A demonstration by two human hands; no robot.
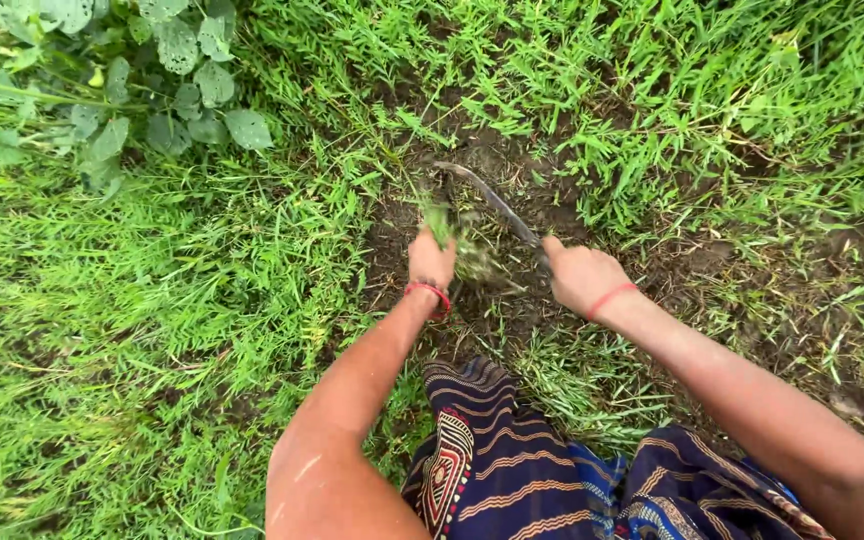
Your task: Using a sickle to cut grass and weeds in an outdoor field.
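Left hand (430,262) grips grass tuft (440,222); right hand (580,276) grips sickle (492,200).

The grass (132,300) is bright green around a patch of dark brown soil (552,210), and the sickle (497,205) blade is dull grey. A red thread band (430,291) circles each wrist (thin ones), and the cloth (512,470) is navy with orange stripes and a red-and-cream diamond motif.

The left hand (431,262) grips a grass tuft (439,222); the sickle (497,205) lies just right, in the right hand (580,277).
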